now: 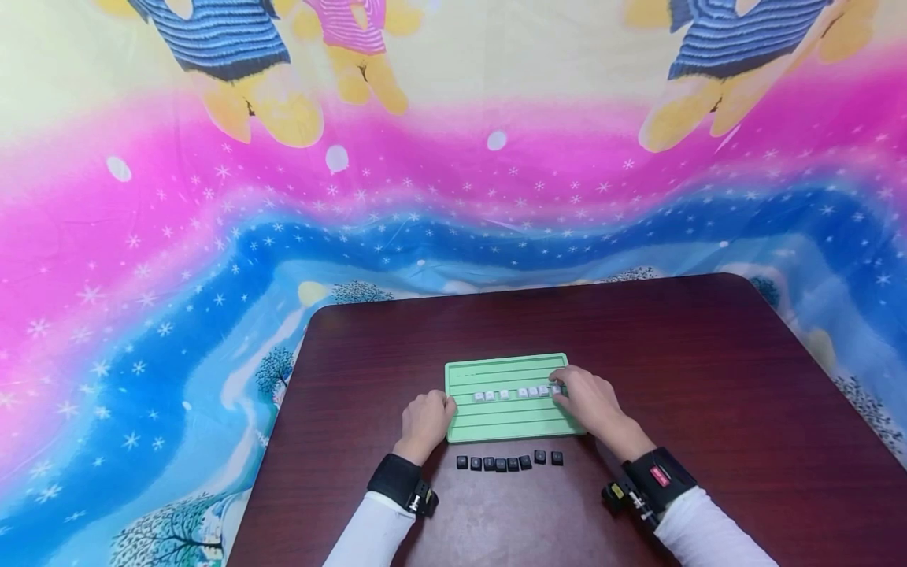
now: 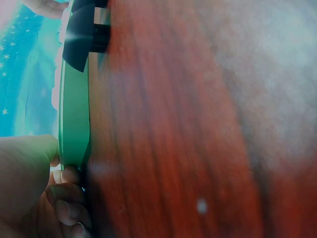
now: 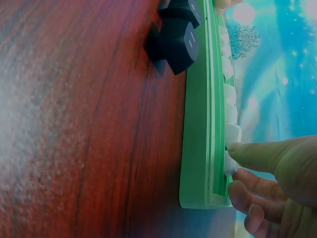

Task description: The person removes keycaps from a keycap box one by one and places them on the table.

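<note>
A light green tray [image 1: 510,425] with ridged rows lies on the table. Along one of its middle rows stand several white keycaps [image 1: 533,391], with gaps between some of them. My left hand [image 1: 425,421] grips the tray's left edge, thumb on top and fingertips low on the side, as the left wrist view shows. At the right end of the row my right hand [image 1: 591,400] pinches the last white keycap [image 3: 230,164] between thumb and fingers. That keycap sits at tray level, partly hidden by the fingers in the head view.
Several black keycaps [image 1: 501,465] form a loose row on the dark red-brown table [image 1: 340,378], just in front of the tray. Behind the table hangs a colourful printed cloth [image 1: 453,181]. Both wrists wear black straps with small cameras.
</note>
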Tool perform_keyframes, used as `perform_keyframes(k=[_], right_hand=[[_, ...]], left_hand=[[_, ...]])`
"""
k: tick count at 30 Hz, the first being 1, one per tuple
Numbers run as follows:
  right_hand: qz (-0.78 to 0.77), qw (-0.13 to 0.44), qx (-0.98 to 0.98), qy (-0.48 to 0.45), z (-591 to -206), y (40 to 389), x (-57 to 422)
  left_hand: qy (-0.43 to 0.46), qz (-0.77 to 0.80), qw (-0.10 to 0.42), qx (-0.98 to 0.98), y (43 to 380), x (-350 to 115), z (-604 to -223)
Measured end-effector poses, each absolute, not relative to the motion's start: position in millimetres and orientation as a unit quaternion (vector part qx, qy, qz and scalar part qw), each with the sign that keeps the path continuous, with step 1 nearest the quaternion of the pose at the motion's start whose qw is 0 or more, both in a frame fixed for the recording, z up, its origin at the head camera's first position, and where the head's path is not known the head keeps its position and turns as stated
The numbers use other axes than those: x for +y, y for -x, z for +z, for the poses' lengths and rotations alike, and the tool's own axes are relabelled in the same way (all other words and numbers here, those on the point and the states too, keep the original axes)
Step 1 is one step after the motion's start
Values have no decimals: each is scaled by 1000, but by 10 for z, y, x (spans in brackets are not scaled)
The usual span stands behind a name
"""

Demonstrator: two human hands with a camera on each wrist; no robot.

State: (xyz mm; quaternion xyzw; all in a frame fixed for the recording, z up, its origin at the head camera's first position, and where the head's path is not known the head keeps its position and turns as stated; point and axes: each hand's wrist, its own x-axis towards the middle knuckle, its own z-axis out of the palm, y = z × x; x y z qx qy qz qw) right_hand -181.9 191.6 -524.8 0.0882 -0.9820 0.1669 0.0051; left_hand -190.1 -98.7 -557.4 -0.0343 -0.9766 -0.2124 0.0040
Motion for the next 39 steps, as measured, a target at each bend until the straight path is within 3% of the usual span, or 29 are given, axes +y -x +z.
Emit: perform_keyframes(k=[39], right_hand=[[163, -2, -983, -82, -5220, 1845, 1920]], left_hand=[[37, -215, 11, -976, 1894, -991, -5573]])
